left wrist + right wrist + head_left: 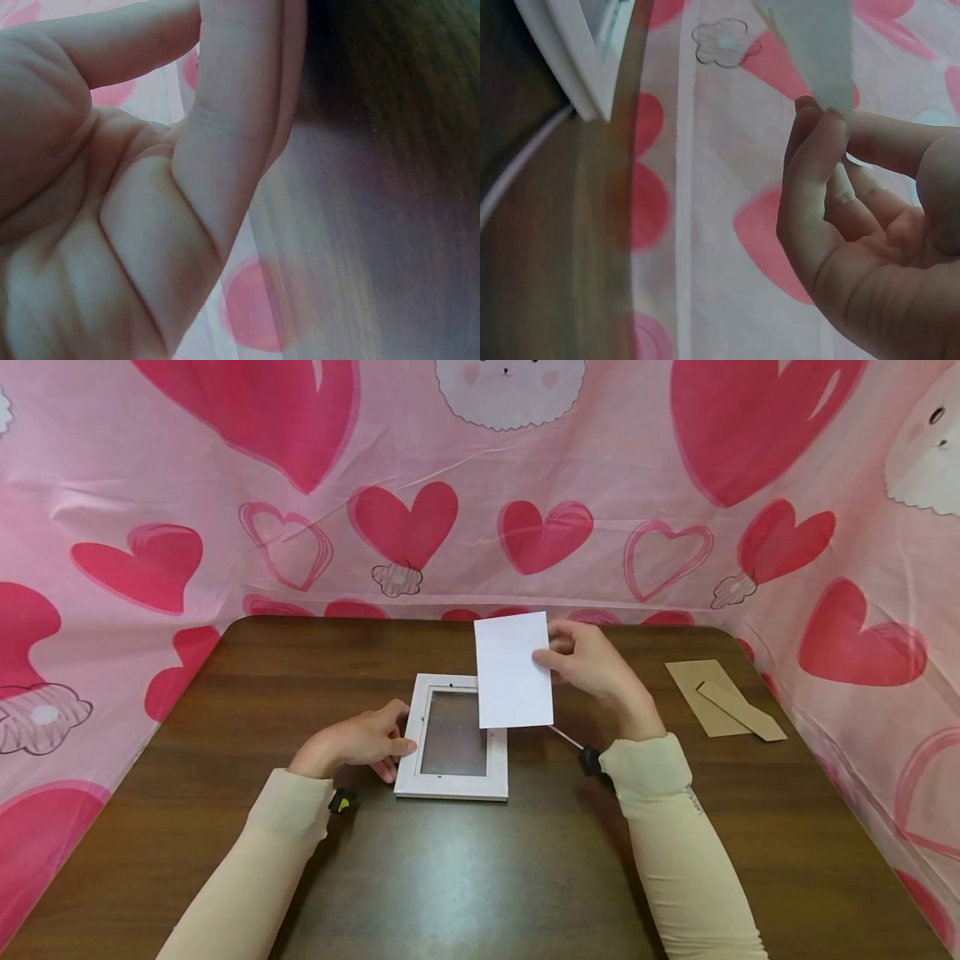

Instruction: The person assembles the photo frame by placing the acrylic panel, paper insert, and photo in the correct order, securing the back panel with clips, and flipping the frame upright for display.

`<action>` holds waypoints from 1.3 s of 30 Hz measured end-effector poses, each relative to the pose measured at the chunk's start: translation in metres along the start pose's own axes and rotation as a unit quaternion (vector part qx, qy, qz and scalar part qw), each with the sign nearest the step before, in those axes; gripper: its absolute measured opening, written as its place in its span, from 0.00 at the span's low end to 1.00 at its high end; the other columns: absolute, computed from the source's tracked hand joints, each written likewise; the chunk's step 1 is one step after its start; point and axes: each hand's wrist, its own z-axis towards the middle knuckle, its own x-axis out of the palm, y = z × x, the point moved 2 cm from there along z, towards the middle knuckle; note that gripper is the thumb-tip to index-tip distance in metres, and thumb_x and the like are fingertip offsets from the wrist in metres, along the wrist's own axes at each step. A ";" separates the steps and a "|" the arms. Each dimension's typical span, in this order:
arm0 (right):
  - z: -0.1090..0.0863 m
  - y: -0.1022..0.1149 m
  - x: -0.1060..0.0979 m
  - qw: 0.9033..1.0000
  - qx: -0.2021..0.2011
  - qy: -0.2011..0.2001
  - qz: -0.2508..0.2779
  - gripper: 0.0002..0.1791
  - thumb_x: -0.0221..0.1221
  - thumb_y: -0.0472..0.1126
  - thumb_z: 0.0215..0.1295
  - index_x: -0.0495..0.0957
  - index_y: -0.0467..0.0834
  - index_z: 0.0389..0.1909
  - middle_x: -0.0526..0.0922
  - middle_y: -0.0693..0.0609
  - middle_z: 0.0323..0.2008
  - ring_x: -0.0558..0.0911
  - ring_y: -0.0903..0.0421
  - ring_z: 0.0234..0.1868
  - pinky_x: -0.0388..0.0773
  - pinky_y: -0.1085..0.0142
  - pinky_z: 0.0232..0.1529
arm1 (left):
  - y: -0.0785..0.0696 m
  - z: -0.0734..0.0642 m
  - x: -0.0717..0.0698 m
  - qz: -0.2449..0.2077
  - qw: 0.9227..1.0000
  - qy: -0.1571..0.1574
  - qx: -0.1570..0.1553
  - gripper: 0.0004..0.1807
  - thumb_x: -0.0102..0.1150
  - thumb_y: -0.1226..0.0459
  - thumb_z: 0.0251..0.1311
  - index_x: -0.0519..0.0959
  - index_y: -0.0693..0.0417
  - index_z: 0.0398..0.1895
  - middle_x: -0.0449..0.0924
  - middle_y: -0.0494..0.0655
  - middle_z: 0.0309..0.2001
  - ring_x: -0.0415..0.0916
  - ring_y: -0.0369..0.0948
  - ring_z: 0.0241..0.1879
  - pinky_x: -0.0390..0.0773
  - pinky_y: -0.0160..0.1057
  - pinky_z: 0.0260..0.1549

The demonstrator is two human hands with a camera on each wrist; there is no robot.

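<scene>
A white picture frame (452,787) lies on the table, with small dark tabs around its opening and a clear pane (453,735) inside. My left hand (363,739) grips its left side, thumb on top of the border and fingers along the outer edge. In the left wrist view the palm and bent fingers (232,112) fill much of the picture, and the frame is hard to make out. My right hand (592,664) pinches a blank white sheet (513,672) by its right edge. This sheet is raised and covers the frame's upper right part.
To the right lies a brown backing board (697,689) with a stand leg (742,712) on it. A pale cord (564,736) runs to a black piece (590,760) at the right wrist. Pink heart-patterned cloth (465,443) surrounds the brown table (465,877).
</scene>
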 end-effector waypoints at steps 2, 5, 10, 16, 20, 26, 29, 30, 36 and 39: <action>0.002 -0.002 0.006 1.000 0.001 0.009 0.021 0.24 0.65 0.33 0.74 0.72 0.35 0.67 0.86 0.36 0.45 0.86 0.49 0.40 0.90 0.54 0.49 | 0.000 0.000 0.000 -0.001 1.000 0.000 -0.001 0.35 0.65 0.62 0.73 0.59 0.59 0.76 0.76 0.60 0.42 0.82 0.45 0.26 0.89 0.42 0.34; 0.004 -0.006 0.016 0.999 0.002 0.020 0.036 0.28 0.65 0.33 0.73 0.69 0.37 0.70 0.85 0.38 0.42 0.85 0.49 0.39 0.89 0.52 0.50 | 0.000 0.001 0.000 -0.001 1.000 -0.001 -0.003 0.35 0.65 0.63 0.73 0.59 0.59 0.76 0.76 0.60 0.43 0.82 0.45 0.26 0.89 0.42 0.34; 0.005 -0.009 0.031 0.998 0.000 0.032 0.050 0.33 0.66 0.32 0.72 0.64 0.39 0.74 0.84 0.42 0.36 0.83 0.50 0.38 0.89 0.52 0.50 | -0.001 0.001 0.000 0.000 1.000 -0.002 -0.006 0.36 0.65 0.62 0.73 0.58 0.58 0.76 0.76 0.60 0.43 0.83 0.46 0.26 0.89 0.42 0.34; 0.007 -0.013 0.043 0.996 0.014 0.038 0.083 0.40 0.66 0.30 0.71 0.59 0.45 0.79 0.83 0.43 0.36 0.83 0.50 0.37 0.86 0.45 0.52 | -0.002 0.001 0.001 0.000 1.000 0.000 -0.004 0.36 0.65 0.63 0.73 0.58 0.58 0.76 0.76 0.60 0.44 0.83 0.46 0.26 0.89 0.41 0.34; 0.007 -0.015 0.047 0.996 0.017 0.041 0.078 0.41 0.66 0.30 0.71 0.59 0.46 0.80 0.81 0.44 0.33 0.82 0.47 0.37 0.85 0.42 0.53 | -0.002 0.000 0.000 0.000 1.000 0.000 -0.002 0.35 0.65 0.63 0.73 0.58 0.59 0.75 0.76 0.60 0.44 0.83 0.46 0.27 0.89 0.41 0.34; 0.010 -0.017 0.056 0.996 0.011 0.052 0.071 0.40 0.66 0.29 0.71 0.59 0.43 0.79 0.82 0.45 0.33 0.82 0.50 0.36 0.87 0.56 0.42 | -0.001 -0.001 0.000 0.001 1.000 -0.001 0.000 0.34 0.65 0.63 0.73 0.59 0.59 0.74 0.76 0.60 0.44 0.83 0.46 0.27 0.89 0.42 0.34; 0.011 -0.019 0.060 0.995 0.015 0.059 0.081 0.41 0.66 0.28 0.71 0.58 0.42 0.79 0.84 0.43 0.36 0.83 0.53 0.36 0.86 0.62 0.39 | -0.002 0.000 0.001 0.002 1.000 -0.001 -0.003 0.34 0.65 0.63 0.73 0.59 0.58 0.74 0.76 0.60 0.44 0.83 0.46 0.27 0.89 0.42 0.34; 0.011 -0.020 0.061 0.995 0.017 0.061 0.082 0.41 0.66 0.28 0.71 0.58 0.42 0.79 0.84 0.43 0.36 0.84 0.53 0.36 0.86 0.62 0.39 | -0.002 0.000 0.001 0.003 1.000 -0.002 -0.003 0.34 0.65 0.63 0.73 0.59 0.58 0.74 0.76 0.60 0.44 0.83 0.46 0.27 0.89 0.41 0.34; 0.012 -0.023 0.066 0.995 0.020 0.070 0.070 0.41 0.66 0.30 0.71 0.58 0.42 0.80 0.84 0.41 0.37 0.84 0.52 0.37 0.88 0.59 0.42 | -0.001 0.000 0.000 0.004 1.000 0.000 0.000 0.35 0.66 0.63 0.73 0.59 0.59 0.75 0.76 0.59 0.44 0.82 0.46 0.28 0.89 0.41 0.34; 0.013 -0.024 0.069 0.995 0.022 0.073 0.058 0.41 0.66 0.31 0.71 0.58 0.41 0.80 0.85 0.41 0.38 0.83 0.51 0.37 0.88 0.60 0.41 | -0.001 0.000 0.000 0.004 1.000 0.002 0.001 0.35 0.66 0.63 0.73 0.58 0.59 0.75 0.76 0.60 0.44 0.82 0.46 0.27 0.89 0.41 0.34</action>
